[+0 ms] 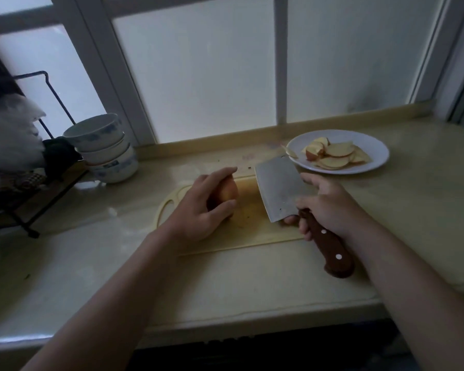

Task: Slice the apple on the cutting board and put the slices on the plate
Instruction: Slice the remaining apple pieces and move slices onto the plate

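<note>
Here, left hand (198, 207): fingers and thumb curled round the apple, covering most of it.
Apple (227, 192): rounded, smooth red-orange skin shading to yellow, on the left-centre of the board.
Right hand (330, 207): wrapped tight around the cleaver's handle, one finger stretched onto the blade.
Cleaver (279, 188): broad rectangular steel blade, dull grey, tilted flat side up, just right of the apple and apart from it.
Handle (331, 253): dark brown wood, pale rivets.
Cutting board (252, 234): pale yellow, smooth, rounded corners, slot at its left end.
Plate (378, 145): white, round, shallow, beyond the board to the right.
Slices (335, 153): thin crescents, cream flesh edged red, overlapping on the plate; one sliver on its left rim.
Counter (225, 285): pale, glossy.
Bowls (105, 145): stacked, white with blue pattern, far left beside a black wire rack (51, 100).
</note>
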{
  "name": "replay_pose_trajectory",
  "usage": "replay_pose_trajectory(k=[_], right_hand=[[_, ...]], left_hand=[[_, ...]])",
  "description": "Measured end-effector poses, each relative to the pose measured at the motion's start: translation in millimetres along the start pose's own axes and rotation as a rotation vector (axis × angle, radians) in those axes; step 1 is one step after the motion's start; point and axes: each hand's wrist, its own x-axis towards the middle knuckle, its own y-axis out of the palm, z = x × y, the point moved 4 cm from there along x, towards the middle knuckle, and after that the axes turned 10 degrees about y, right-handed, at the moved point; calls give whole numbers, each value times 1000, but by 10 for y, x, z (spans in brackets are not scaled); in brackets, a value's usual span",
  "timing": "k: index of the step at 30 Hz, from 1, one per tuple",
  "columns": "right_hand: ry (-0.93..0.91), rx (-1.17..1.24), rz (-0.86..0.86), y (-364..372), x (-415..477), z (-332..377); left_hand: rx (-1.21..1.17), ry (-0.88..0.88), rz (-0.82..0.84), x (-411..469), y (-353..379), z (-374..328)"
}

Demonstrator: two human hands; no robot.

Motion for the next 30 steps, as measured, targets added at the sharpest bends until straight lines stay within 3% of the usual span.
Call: replay_pose_trajectory(k=[16, 30], right_hand=[[-18, -63, -4, 0, -58, 82], [-421, -469, -122, 284, -262, 658]], left_hand=[[-46, -52, -61, 39, 12, -63], [-163, -208, -53, 151, 50, 35]])
